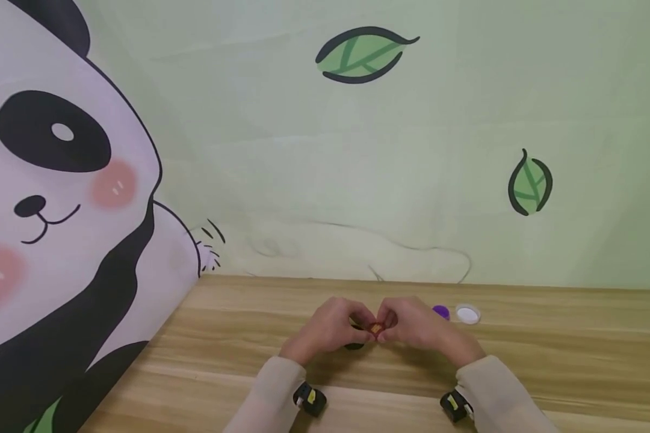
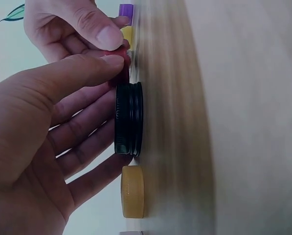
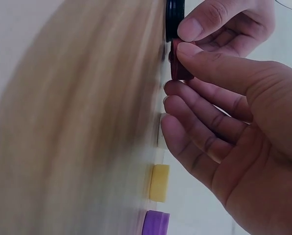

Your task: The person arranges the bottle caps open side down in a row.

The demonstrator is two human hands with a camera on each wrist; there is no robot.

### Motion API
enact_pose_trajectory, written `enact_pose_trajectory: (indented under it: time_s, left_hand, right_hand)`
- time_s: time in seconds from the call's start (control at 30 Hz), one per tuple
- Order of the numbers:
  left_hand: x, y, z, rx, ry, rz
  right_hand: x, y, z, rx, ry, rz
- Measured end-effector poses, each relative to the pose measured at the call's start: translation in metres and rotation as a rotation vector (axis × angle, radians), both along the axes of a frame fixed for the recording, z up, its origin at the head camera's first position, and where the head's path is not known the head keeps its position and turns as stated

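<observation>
Pinching the small red piece (image 1: 376,328) from both sides with left hand (image 1: 337,325) and right hand (image 1: 411,325), just right of the black lid (image 2: 128,120). Probably lining up; next likely calls for setting down steadily, releasing both pinches evenly.

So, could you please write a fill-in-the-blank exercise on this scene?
The left hand and right hand both pinch a small cap coloured ____.
In the left wrist view, the lid just above the orange cap is ____.
In the head view, the white lid lies to the ____ of the purple cap.
Red; black; right.
</observation>
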State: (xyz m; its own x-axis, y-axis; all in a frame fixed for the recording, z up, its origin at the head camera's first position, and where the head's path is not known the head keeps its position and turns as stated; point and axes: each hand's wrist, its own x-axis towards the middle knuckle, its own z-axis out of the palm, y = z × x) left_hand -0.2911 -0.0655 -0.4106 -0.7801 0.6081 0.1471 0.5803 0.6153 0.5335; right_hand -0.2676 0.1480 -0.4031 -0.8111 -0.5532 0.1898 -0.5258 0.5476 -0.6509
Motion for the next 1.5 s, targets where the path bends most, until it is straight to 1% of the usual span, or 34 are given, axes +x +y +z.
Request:
enact_pose_trajectory:
  time_s: [0.17,0.33,0.53,0.73,0.97,1.2,1.3,1.43,1.5]
  left_hand:
    - [-0.001,-0.001,0.001,-0.015,-0.011,0.001]
    - [0.002,-0.002,0.000,-0.019,-0.014,0.000]
    - [0.005,-0.003,-0.001,-0.024,-0.032,0.000]
    - [0.006,-0.003,0.001,-0.026,-0.031,0.007]
    - [0.005,-0.003,0.003,-0.026,-0.058,0.003]
    - [0.000,-0.003,0.006,-0.013,-0.082,0.005]
    - [0.000,-0.002,0.006,0.006,-0.078,0.018]
    - [-0.001,0.000,0.005,0.041,-0.045,0.048]
    - [-0.001,0.003,0.005,0.058,-0.027,0.064]
  right_hand:
    - [0.000,-0.002,0.000,0.012,-0.033,-0.020]
    - [0.003,-0.003,-0.002,0.015,-0.065,-0.039]
    - [0.007,-0.004,-0.004,0.003,-0.063,-0.007]
    - [0.007,-0.004,-0.003,0.015,-0.053,-0.009]
    - [0.005,-0.002,-0.002,0.017,-0.054,0.004]
    - [0.003,0.000,0.000,0.008,-0.074,0.016]
    - [0.003,0.002,0.002,0.001,-0.079,0.015]
    - [0.002,0.006,0.006,0.010,-0.045,0.001]
    - [0.001,0.009,0.009,0.013,-0.013,-0.006]
